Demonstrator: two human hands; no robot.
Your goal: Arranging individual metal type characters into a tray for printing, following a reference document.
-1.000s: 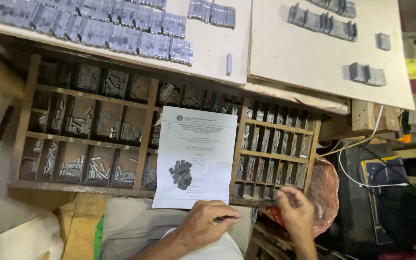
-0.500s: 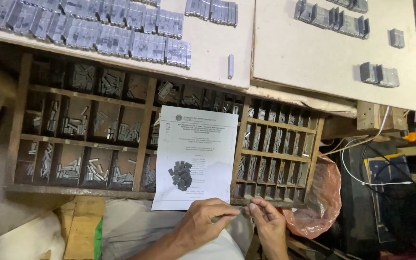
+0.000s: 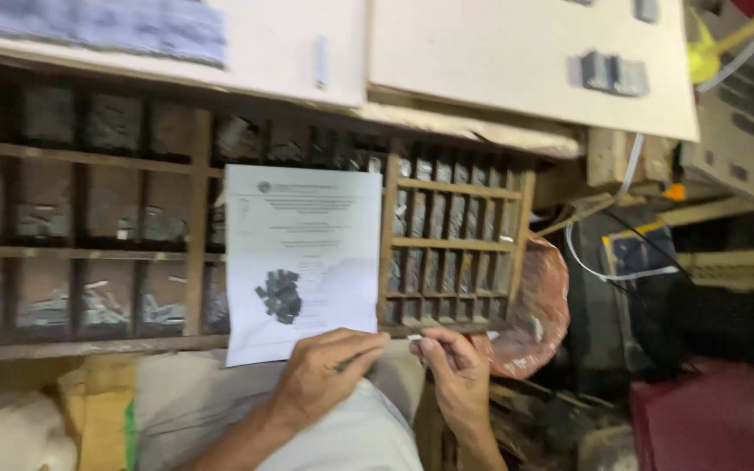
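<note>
A printed white sheet of paper [image 3: 300, 253] lies over the middle of a wooden compartment tray [image 3: 194, 253] filled with small grey metal pieces. A pile of dark metal pieces [image 3: 279, 295] rests on the paper's lower part. My left hand [image 3: 323, 373] sits at the paper's bottom edge, fingers curled around a thin metal stick. My right hand [image 3: 451, 366] is just to its right at the tray's front rail, fingertips pinched together on something small that I cannot make out.
Pale boards [image 3: 517, 61] lean over the tray's far side with rows of grey metal blocks [image 3: 613, 74] on them. A reddish plastic bag [image 3: 534, 314] hangs at the tray's right end. Cables and boxes crowd the right side.
My right hand moved left from the tray's right corner and now sits beside my left hand. The view has shifted closer and rightward. The paper has not moved.
</note>
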